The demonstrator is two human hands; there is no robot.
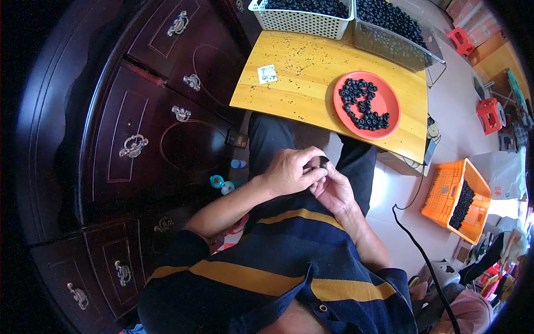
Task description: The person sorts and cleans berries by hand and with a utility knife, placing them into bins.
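Over my lap, my left hand [286, 172] and my right hand [335, 192] meet with fingers closed. Between their fingertips is a small black round part [324, 161]; its far side is hidden by the fingers. Beyond them, on the right side of the wooden table, a red plate [384, 94] carries many small black ring-shaped parts [367, 119]. Neither hand touches the plate or the table.
At the table's [311, 100] far edge stand a white perforated basket [300, 25] and a clear bin [389, 47], both full of black parts. Black crumbs and a printed card [267, 74] lie there. Dark drawers [139, 128] line the left; an orange crate [445, 189] stands right.
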